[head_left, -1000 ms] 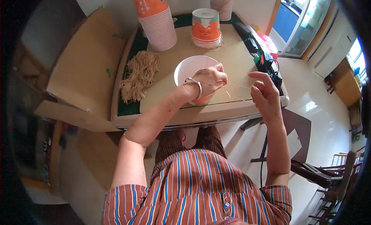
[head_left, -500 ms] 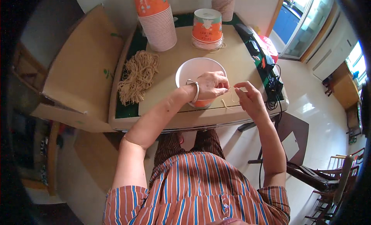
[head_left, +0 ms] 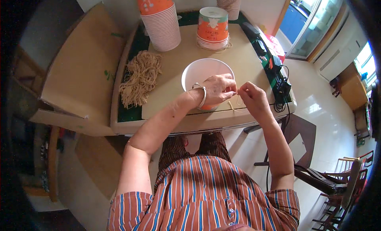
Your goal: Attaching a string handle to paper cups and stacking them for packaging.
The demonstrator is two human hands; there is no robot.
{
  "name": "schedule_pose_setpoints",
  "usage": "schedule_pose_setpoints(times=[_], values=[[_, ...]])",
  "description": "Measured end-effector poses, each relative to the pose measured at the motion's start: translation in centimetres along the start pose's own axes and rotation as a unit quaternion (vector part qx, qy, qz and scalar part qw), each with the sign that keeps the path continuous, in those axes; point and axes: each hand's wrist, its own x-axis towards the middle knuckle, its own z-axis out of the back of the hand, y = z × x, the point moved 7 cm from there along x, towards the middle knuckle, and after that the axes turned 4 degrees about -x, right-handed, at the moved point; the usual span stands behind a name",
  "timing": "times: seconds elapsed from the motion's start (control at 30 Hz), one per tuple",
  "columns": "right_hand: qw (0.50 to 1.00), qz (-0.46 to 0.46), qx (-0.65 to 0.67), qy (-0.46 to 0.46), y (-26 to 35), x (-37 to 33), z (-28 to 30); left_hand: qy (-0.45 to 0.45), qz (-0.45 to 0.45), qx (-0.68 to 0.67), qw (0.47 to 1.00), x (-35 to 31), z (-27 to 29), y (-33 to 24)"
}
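You're pinching a thin tan string between both hands just past the rim of the white paper cup, over the desk near edge. Left hand fingers are closing narrow on one end, right hand fingers are gripping the other. Risk: the string is looking slack and fine, so it's likely slipping free and dropping off the desk. Your left wrist is leaning on the cup; it's probably tipping. Bundle of strings is lying well apart.
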Motion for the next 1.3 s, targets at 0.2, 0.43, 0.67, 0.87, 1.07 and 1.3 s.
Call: schedule_pose_setpoints(times=[0.2,0.43,0.67,0.87,1.07,1.3], values=[[1.0,-0.006,0.027,-0.005,-1.1,0.0,-0.1,-0.007,0.007,-0.028,1.0,0.0,-0.1,0.2],[0.994,-0.065,-0.045,0.078,2.7,-2.1,2.1,-0.031,0.022,-0.049,0.998,-0.5,0.0,0.4],[0.977,-0.068,0.143,0.141,6.8,-2.3,2.7,-0.041,0.031,-0.069,0.996,-1.0,0.3,0.4],[0.931,-0.076,0.34,0.111,6.0,-1.3,2.2,-0.237,-0.02,-0.101,0.966,-2.8,3.4,-2.1],[0.907,-0.065,0.404,0.104,7.5,-1.2,1.8,-0.136,0.136,-0.293,0.937,-4.8,1.5,-2.9],[0.907,0.01,0.412,0.085,8.3,-0.8,1.4,-0.063,0.031,-0.562,0.825,-4.8,-1.7,-4.3]])
